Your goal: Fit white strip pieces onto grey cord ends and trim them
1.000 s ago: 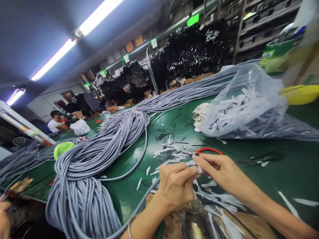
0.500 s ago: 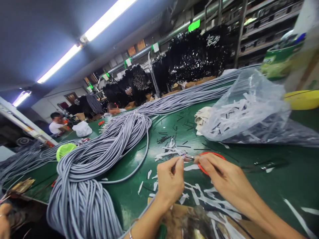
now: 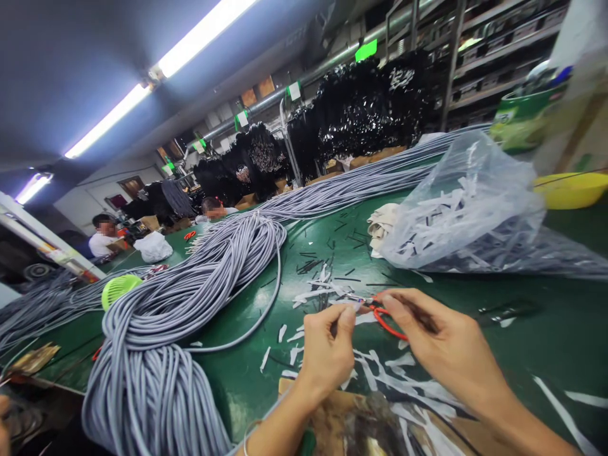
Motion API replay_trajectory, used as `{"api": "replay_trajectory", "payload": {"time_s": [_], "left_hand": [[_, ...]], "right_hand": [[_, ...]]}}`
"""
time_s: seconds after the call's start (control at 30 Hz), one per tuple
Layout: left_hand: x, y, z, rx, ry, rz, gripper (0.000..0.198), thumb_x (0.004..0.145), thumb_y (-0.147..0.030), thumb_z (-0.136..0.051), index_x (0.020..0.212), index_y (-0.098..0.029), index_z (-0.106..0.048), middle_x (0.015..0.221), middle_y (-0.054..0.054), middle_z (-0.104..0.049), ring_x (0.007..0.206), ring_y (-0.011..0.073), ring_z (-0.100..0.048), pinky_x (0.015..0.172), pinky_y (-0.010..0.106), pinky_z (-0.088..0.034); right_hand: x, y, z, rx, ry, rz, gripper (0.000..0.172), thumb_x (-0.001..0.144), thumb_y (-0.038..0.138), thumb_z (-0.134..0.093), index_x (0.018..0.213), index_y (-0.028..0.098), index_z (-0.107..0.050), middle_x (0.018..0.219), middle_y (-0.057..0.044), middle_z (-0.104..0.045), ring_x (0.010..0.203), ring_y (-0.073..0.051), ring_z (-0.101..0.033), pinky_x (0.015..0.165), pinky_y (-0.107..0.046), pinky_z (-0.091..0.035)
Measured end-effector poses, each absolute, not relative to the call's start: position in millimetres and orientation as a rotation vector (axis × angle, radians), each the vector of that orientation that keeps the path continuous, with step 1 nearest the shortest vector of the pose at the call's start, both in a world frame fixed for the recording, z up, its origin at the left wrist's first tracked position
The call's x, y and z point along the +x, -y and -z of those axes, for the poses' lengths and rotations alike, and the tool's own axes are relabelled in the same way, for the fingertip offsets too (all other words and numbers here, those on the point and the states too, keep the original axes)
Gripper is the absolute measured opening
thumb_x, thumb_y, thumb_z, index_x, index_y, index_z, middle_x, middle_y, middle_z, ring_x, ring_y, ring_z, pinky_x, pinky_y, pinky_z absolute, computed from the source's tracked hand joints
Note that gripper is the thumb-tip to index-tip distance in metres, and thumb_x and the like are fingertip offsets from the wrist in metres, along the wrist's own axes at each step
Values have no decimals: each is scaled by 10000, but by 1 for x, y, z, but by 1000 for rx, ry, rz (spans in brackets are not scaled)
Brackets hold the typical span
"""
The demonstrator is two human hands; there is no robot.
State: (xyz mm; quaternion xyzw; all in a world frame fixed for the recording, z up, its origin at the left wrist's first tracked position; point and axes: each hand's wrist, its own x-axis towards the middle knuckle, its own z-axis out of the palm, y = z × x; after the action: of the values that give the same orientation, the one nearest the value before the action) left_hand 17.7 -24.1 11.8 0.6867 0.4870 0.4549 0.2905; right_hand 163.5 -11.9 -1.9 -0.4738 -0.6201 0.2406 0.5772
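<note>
My left hand (image 3: 327, 345) is closed in a pinch on the end of a grey cable (image 3: 281, 404), whose length runs back along my left forearm. Small coloured wire ends seem to show at the fingertips. Just right of it, my right hand (image 3: 441, 335) is closed on red-handled scissors (image 3: 390, 326). Their blades point left, close to the cable end; whether they touch it I cannot tell. White strips (image 3: 325, 290) and short black pieces (image 3: 308, 265) lie on the green table (image 3: 251, 373) beyond my hands.
A large coil of grey cable (image 3: 190, 310) fills the left side. At right stand a clear plastic bag (image 3: 456, 215) of white scraps, a yellow bowl (image 3: 572, 190) and a green tub (image 3: 522, 120). A light-green fan (image 3: 118, 290) sits behind the coil. Two people are farther back.
The scissors have swung in my right hand, so the blades now lie at the cable end and a red loop hangs below my fingers. My right hand has shifted slightly right.
</note>
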Motion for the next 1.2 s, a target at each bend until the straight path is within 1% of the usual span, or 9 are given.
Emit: {"api": "replay_trajectory", "payload": {"time_s": [0.1,0.27,0.4,0.57,0.67,0.83,1.03,1.1,1.2], "left_hand": [[17,23,-15,1790,-1266,-1168,689,895,-674,-351,692,-117,-702,515,-24,-387,504,98,-284,496,234,-260],[17,22,-13,1747,-1161,-1095,694,858,-725,-365,597,-135,-621,495,-40,-333,483,91,-263,487,229,-257],[18,22,-7,1803,-1259,-1139,539,948,-508,-374,691,-134,-665,515,-33,-390,480,96,-301,477,225,-257],[14,22,-4,2305,-1332,-1070,338,943,-258,-399,844,-153,-705,692,53,-620,601,156,-526,596,246,-428],[9,22,-9,2470,-1211,-878,335,947,-231,-377,981,-155,-702,758,69,-621,666,177,-554,629,261,-459],[5,21,-13,1996,-1148,-1062,391,973,-329,-380,1253,-134,-570,691,6,-552,620,134,-497,610,227,-439],[6,19,-10,1742,-1032,-1085,422,928,-429,-463,1188,-108,-547,630,-12,-530,588,115,-497,555,200,-425],[7,19,-10,1873,-1091,-1112,329,920,-329,-469,1137,-114,-592,643,15,-596,563,119,-525,534,205,-443],[7,19,-9,2216,-1203,-1209,258,889,-176,-461,1045,-146,-664,810,87,-724,639,154,-631,608,251,-531]], "right_hand": [[165,9,2,-1009,1516,-649,408,838,553,-542,908,205,-744,844,-81,-755,617,-183,-668,532,-251,-530],[165,9,2,-930,1553,-567,417,850,564,-552,712,211,-726,640,-64,-685,584,-174,-643,541,-243,-534],[163,16,2,-895,1583,-387,304,877,428,-557,722,210,-702,639,-51,-669,538,-151,-621,495,-222,-501],[168,14,2,-928,1707,-262,279,875,354,-499,708,224,-680,664,-53,-685,573,-163,-636,549,-254,-486],[177,3,0,-1075,1638,-495,310,838,440,-524,676,211,-655,621,-41,-657,538,-164,-593,507,-260,-463],[179,-4,-2,-1070,1651,-900,435,749,592,-570,568,197,-582,514,0,-530,481,-143,-492,440,-252,-407],[172,7,-4,-1037,1567,-651,338,763,546,-618,824,214,-619,569,47,-494,419,-101,-432,403,-219,-377],[169,9,-3,-939,1722,-514,303,854,487,-544,731,223,-629,574,9,-563,469,-127,-506,468,-238,-424],[163,12,-1,-845,1808,-385,428,941,411,-434,584,222,-576,574,-28,-614,523,-145,-556,515,-246,-438]]}}
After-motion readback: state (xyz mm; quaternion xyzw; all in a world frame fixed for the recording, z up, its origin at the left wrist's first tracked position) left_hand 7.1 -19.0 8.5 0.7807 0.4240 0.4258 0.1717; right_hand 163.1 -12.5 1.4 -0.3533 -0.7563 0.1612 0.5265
